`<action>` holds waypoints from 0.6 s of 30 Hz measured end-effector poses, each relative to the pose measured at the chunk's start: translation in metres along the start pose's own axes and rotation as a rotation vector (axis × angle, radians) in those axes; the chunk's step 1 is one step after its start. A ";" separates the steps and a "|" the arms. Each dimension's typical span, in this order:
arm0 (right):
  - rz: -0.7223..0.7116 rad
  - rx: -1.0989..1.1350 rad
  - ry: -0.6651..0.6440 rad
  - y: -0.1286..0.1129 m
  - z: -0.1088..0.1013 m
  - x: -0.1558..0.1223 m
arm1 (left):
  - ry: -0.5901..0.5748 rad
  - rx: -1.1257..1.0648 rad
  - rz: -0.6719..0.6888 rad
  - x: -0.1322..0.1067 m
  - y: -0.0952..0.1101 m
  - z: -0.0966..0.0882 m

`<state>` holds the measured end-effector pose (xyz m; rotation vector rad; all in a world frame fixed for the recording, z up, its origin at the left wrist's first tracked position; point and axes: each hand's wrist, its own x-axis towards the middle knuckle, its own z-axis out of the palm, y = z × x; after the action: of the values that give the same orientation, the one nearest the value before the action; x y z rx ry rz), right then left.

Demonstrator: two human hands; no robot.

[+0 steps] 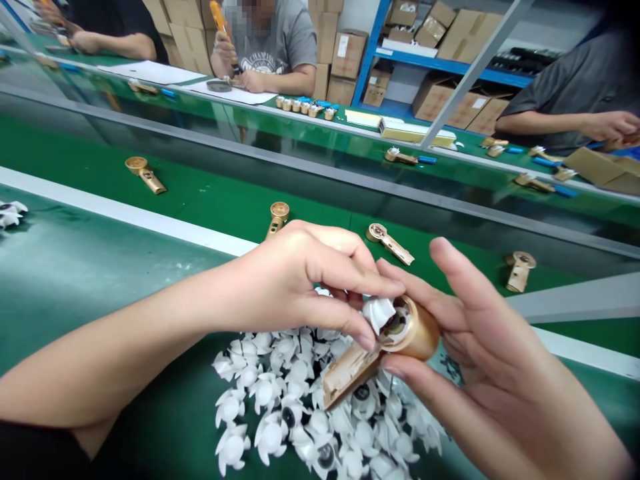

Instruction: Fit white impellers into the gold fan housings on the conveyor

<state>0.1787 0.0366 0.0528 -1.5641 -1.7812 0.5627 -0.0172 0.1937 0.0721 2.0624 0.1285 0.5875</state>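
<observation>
My left hand (pixel 320 273) pinches a small white fan blade (pixel 379 313) between thumb and fingers. The blade is at the round opening of a gold handheld fan housing (pixel 423 330), tilted and partly inside the opening as far as I can see. My right hand (pixel 480 347) grips the housing's round head from the right, thumb below and fingers behind. The housing's handle (pixel 350 377) points down and left, its open inner side showing. Under both hands lies a heap of white fan blades (pixel 270 393), some with dark hubs showing.
More gold housings (pixel 390 243) lie spaced along the green conveyor belt (pixel 210 200) beyond a white edge strip (pixel 125 210). Across it, co-workers (pixel 275 53) sit at a bench with housings and blue parts. Cartons (pixel 470 33) fill blue shelving (pixel 450 65) behind.
</observation>
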 end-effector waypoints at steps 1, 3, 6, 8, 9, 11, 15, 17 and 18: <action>0.002 -0.028 -0.006 0.000 0.000 0.000 | 0.001 0.025 -0.006 -0.001 0.000 0.000; -0.024 -0.118 -0.011 0.000 0.001 0.000 | 0.000 0.088 -0.007 -0.001 0.002 0.001; -0.113 -0.265 0.010 -0.004 0.003 0.002 | 0.009 0.160 0.016 -0.001 0.003 0.005; -0.150 -0.302 0.022 -0.008 0.004 0.003 | 0.032 0.154 -0.003 0.000 0.004 0.007; -0.156 -0.302 0.019 -0.010 0.004 0.004 | 0.042 0.127 -0.041 0.000 0.004 0.009; -0.179 -0.304 0.012 -0.012 0.004 0.003 | 0.066 -0.005 -0.164 0.000 0.004 0.011; -0.309 -0.434 0.022 -0.012 0.006 0.001 | 0.083 -0.343 -0.405 -0.001 -0.001 0.017; -0.338 -0.457 -0.011 -0.011 0.009 0.001 | 0.078 -0.385 -0.412 -0.002 -0.005 0.021; -0.337 -0.441 -0.034 -0.011 0.011 0.001 | 0.074 -0.389 -0.397 -0.002 -0.006 0.024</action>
<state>0.1631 0.0372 0.0533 -1.4800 -2.2425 0.0325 -0.0070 0.1776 0.0565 1.5820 0.4232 0.4032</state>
